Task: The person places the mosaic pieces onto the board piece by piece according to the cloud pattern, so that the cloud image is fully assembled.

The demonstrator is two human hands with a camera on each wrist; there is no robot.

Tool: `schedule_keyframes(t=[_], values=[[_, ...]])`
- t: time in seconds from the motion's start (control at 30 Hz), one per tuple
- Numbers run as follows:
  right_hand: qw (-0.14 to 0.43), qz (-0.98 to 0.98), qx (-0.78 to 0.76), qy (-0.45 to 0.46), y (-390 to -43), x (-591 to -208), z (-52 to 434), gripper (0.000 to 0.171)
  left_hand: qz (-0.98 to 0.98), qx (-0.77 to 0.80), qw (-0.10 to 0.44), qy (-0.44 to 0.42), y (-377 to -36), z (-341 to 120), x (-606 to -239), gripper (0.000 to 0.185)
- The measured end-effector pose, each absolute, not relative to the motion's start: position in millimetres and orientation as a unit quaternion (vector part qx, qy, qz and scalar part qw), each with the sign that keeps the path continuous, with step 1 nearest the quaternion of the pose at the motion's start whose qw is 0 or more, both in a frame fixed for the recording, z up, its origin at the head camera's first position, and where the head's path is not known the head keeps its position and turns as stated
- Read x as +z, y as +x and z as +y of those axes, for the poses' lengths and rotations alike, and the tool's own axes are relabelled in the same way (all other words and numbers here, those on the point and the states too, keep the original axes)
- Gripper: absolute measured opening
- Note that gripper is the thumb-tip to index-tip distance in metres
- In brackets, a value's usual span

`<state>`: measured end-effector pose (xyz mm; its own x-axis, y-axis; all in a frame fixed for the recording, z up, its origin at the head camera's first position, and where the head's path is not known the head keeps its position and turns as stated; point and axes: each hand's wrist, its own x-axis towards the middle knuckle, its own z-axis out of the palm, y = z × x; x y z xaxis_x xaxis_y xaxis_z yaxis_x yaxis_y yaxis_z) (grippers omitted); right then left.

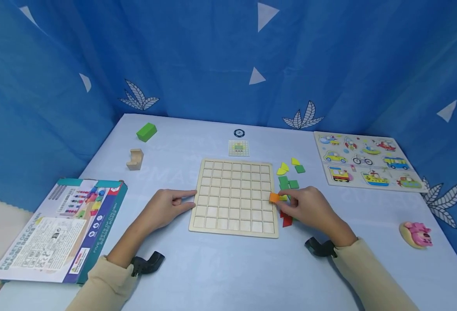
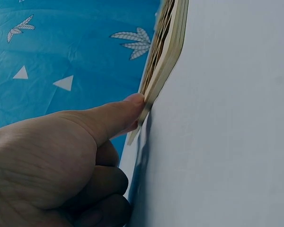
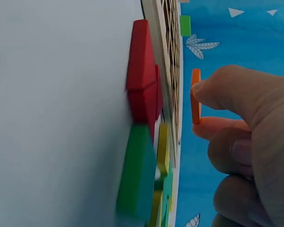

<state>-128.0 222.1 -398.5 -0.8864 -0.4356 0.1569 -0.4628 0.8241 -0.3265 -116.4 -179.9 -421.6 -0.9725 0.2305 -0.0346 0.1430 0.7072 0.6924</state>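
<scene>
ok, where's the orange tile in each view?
Head: orange tile right of centre, pinched by the right hand over the grid board's right edge.
Left wrist: not in it.
Right wrist: orange tile upper centre, edge-on between thumb and finger.
Shared landmark: the grid board.

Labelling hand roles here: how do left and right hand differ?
The left hand holds no piece; its fingertip touches the left edge of the wooden grid board. The right hand pinches an orange tile above the board's right edge, beside loose red tiles. Both hands lie low by the board.
</scene>
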Motion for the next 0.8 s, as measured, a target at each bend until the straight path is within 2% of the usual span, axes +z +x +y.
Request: schedule_keyframes(t=[0.53,0.8], values=[[0.024,-0.926,0.219,0.307,-176,-393,171,0.024,0.923,0.367,0.06,0.1,-116,-179,-421,0.039],[-0.006,-0.918,0.227,0.324,-200,-394,152,0.026,0.923,0.367,0.062,0.099,-116,-179,-421,0.04]])
